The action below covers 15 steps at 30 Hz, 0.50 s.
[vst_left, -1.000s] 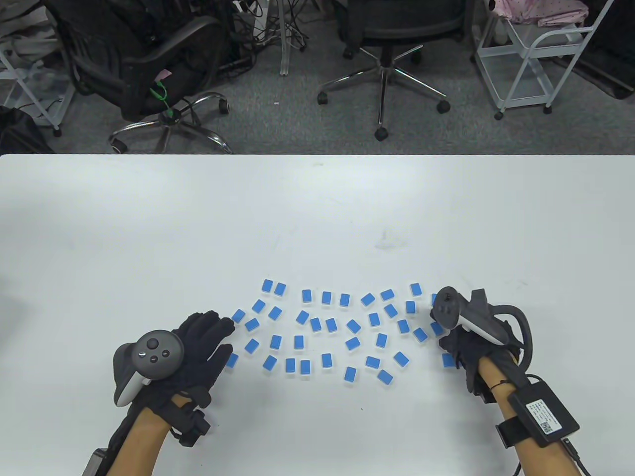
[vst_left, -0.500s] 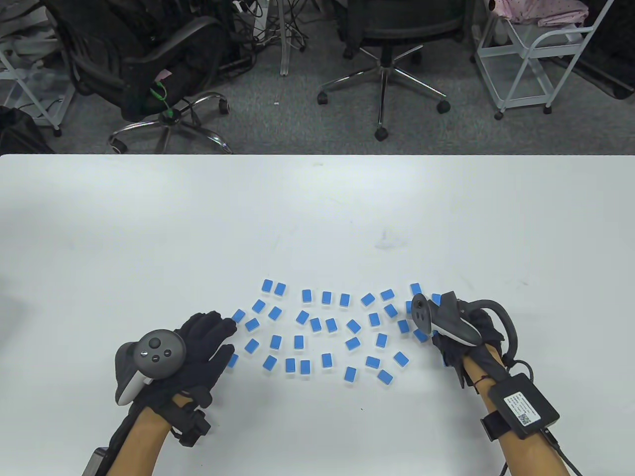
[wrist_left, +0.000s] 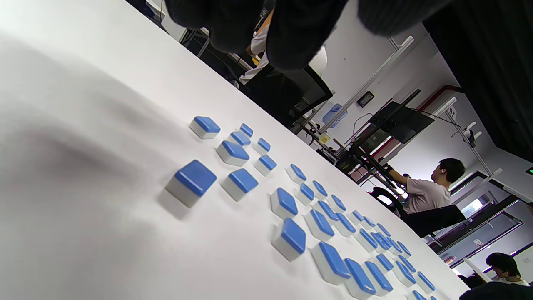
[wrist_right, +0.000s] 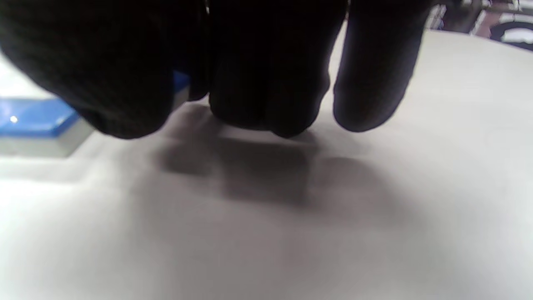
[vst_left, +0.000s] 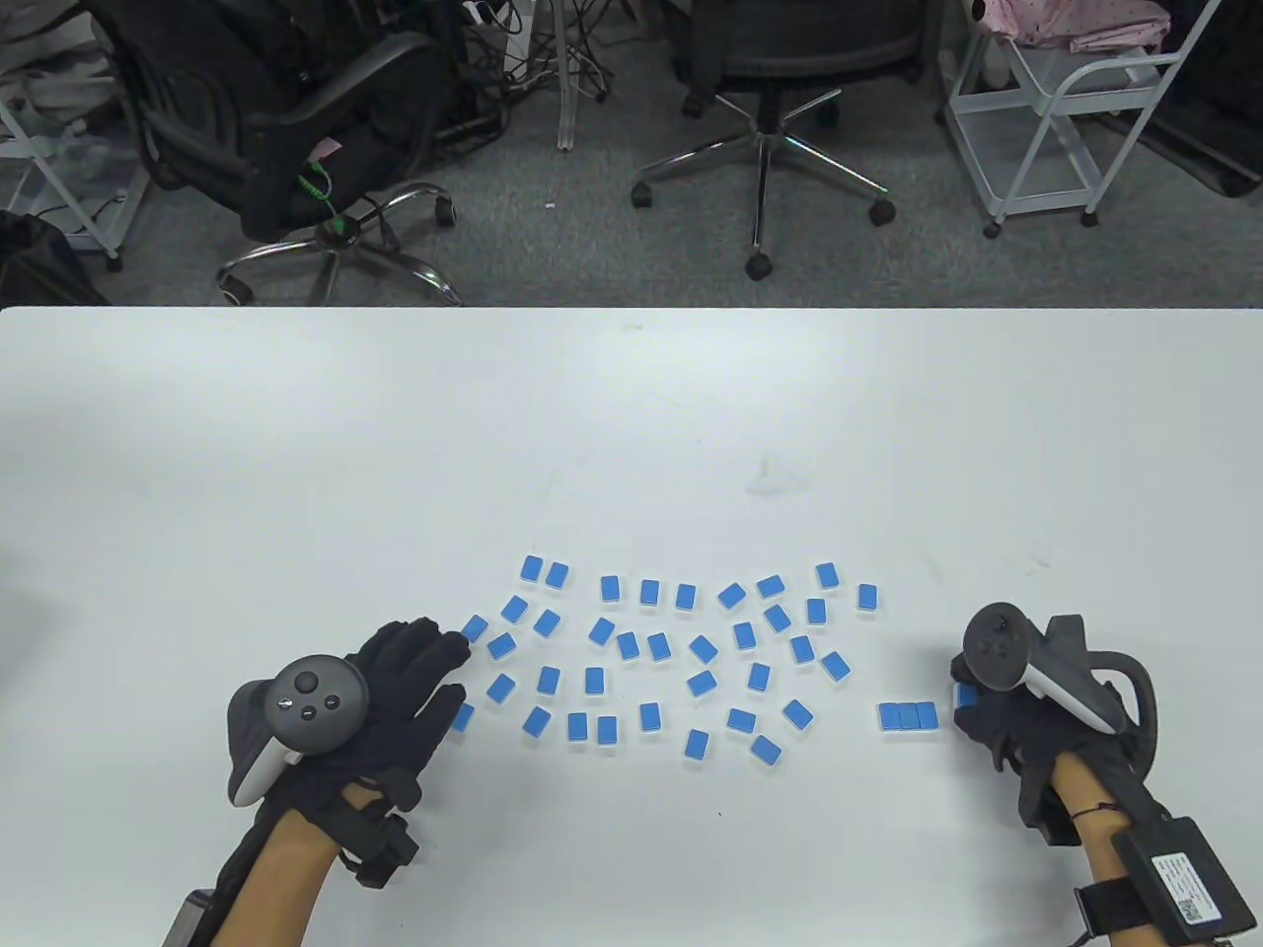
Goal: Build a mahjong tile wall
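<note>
Most blue-backed tiles [vst_left: 651, 651] lie scattered face down mid-counter [vst_left: 631, 414]; three sit flush in a short row [vst_left: 907, 716], seemingly the wall's start; the right hand [vst_left: 1006, 725] covers a fourth tile [vst_left: 966, 696] beside it, grip hidden, so I cannot tell; the left hand [vst_left: 395, 695] rests flat, fingers straight, at the scatter's edge, likely ready to herd tiles.

Table view overhead, facing down; wrist views skim table [vst_left: 631, 414] close; left shares scattered tiles [wrist_left: 287, 204].
</note>
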{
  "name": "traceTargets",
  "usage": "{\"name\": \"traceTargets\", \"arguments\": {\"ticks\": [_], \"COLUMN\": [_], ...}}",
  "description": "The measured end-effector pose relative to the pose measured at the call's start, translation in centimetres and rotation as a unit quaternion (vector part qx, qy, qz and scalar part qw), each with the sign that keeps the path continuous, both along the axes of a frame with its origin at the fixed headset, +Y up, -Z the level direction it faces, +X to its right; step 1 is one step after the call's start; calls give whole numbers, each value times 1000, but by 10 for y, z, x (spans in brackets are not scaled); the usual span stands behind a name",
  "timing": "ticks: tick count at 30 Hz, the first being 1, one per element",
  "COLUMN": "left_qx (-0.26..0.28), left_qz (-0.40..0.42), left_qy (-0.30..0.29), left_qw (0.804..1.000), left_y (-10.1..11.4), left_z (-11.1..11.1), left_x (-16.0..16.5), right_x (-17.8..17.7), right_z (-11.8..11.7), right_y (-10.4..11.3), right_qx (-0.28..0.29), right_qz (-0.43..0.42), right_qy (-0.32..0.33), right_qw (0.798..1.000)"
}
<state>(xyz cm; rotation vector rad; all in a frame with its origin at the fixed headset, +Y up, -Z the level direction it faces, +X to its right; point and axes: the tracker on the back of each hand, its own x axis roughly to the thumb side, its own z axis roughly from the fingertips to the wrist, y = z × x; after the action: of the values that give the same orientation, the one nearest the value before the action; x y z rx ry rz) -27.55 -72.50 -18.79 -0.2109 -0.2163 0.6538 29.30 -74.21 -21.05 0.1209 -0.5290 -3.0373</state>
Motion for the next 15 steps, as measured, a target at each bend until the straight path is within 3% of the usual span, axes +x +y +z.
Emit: {"name": "traceTargets", "arguments": {"ticks": [15], "left_qx": [-13], "left_qz": [0], "left_qy": [4], "left_qw": [1000], "left_y": [-3], "left_z": [0], "left_x": [0], "right_x": [-6], "right_z": [5], "right_y": [-1], "right_qx": [16], "right_qz": [-9], "right_qy": [26], "right_qw": [999]}}
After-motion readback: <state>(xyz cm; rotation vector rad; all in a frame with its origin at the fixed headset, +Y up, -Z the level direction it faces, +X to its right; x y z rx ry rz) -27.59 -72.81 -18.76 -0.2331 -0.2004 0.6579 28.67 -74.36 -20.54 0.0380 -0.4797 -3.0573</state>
